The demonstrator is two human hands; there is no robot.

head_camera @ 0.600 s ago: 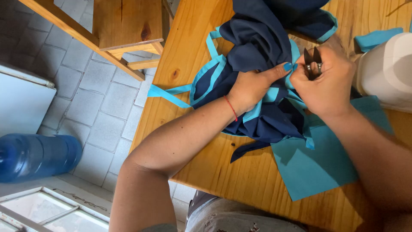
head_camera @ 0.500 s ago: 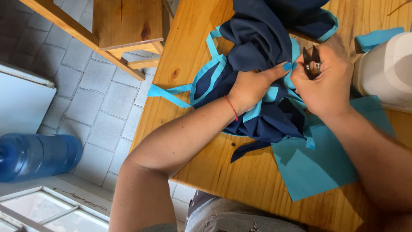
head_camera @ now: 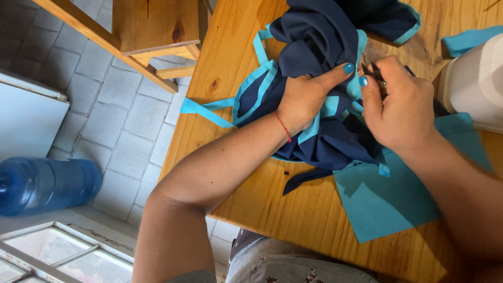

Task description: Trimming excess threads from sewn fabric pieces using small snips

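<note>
A bunched navy fabric piece with light-blue trim and straps (head_camera: 319,47) lies on a wooden table (head_camera: 230,63). My left hand (head_camera: 306,97) presses down on the fabric and pinches a fold of it, thumb stretched toward the trim. Right beside it, my right hand (head_camera: 398,102) is closed around small metal scissors (head_camera: 378,73), whose tips sit at the light-blue edge between the two thumbs. A flat light-blue fabric panel (head_camera: 398,204) lies under my right forearm.
A white machine body (head_camera: 474,84) stands at the table's right edge. A wooden bench (head_camera: 146,26) sits beyond the table's left side over a tiled floor (head_camera: 120,120). A blue water jug (head_camera: 44,183) lies on the floor by a white box (head_camera: 26,123).
Both hands stay on the fabric; the right hand with the scissors has shifted slightly closer to the left thumb.
</note>
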